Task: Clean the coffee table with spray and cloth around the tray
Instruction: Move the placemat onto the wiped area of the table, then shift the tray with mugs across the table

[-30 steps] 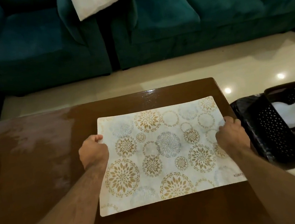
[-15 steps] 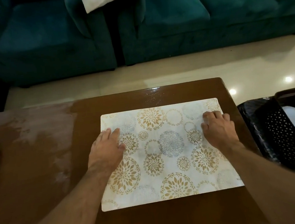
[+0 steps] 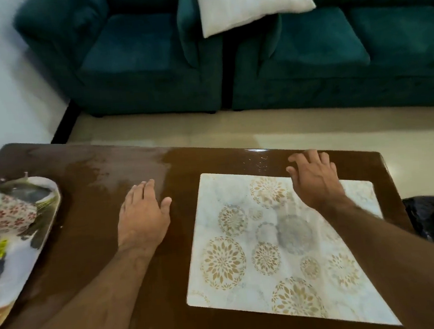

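Hands lay flat and empty on the glossy brown table (image 3: 187,319): the left hand (image 3: 141,213) on bare wood, the right hand (image 3: 314,179) over the floral placemat's (image 3: 266,259) far edge. At nine o'clock sat the tray (image 3: 47,231) (contents blurred); teal sofas (image 3: 149,65) stood at twelve.

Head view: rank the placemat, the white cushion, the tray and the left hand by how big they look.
1. Placemat.
2. White cushion and tray: too alike to rank; the cushion lies farther off and the frame edge crops both.
3. Left hand, smallest.
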